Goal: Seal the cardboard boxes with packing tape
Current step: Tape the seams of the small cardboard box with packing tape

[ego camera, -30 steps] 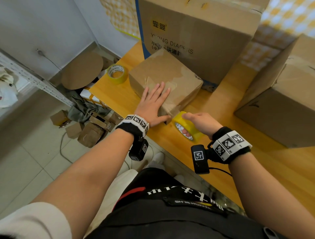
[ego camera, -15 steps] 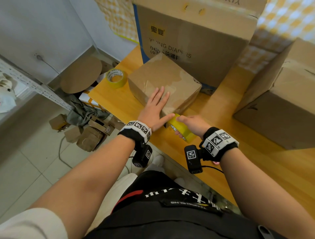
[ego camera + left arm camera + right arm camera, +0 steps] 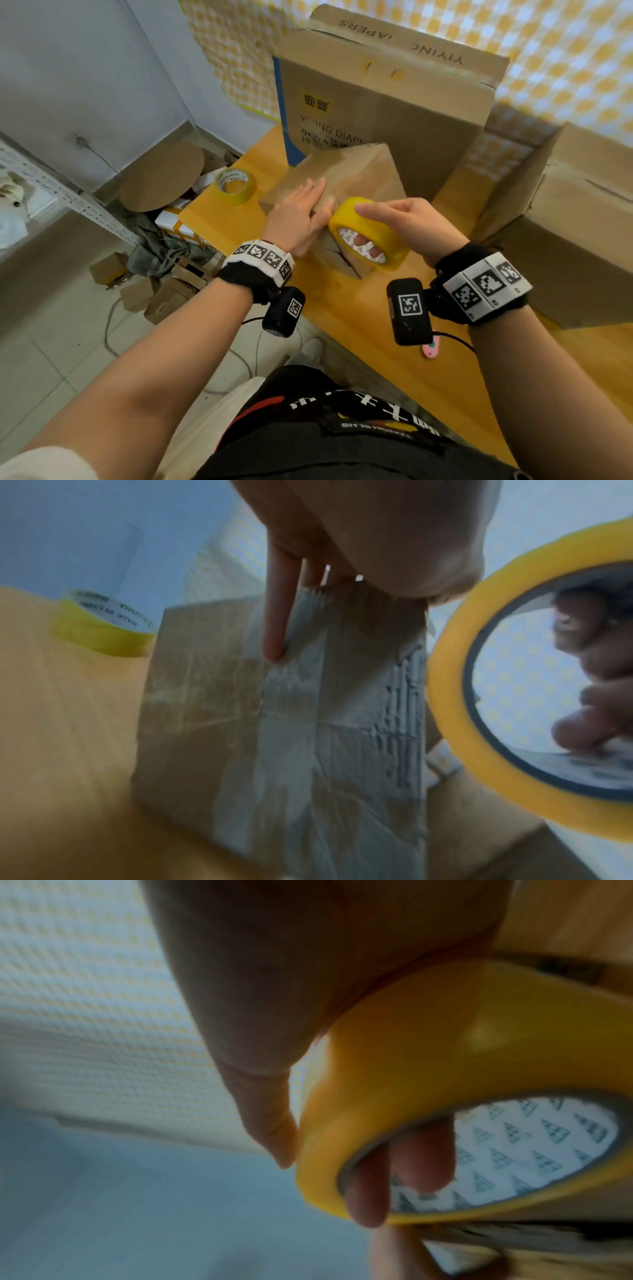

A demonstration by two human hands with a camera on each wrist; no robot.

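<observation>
Head view. My left hand lies flat on the small cardboard box, fingers straight and together, pressing its near-left face. The box sits tilted on the wooden table, just in front of a tall diaper carton. My right hand grips the yellow tape roll: fingers through the core, thumb over the outer band. The roll touches the box's near corner, beside my left thumb. A second, thinner tape roll lies flat near the table's left edge, well apart from the box. A larger brown box stands to the right. A small pink object lies on the table below my right wrist. Cardboard scraps lie on the floor to the left.

Left wrist view. My left-hand fingers point down the taped side of the small cardboard box, straight, against glossy tape. The yellow tape roll fills the right edge; fingers show through its core. The second roll rests on the table behind.

Right wrist view. Blurred. My right hand holds the yellow tape roll, fingers curled inside the printed core, thumb on the outside. I cannot tell whether a strip is pulled free.
</observation>
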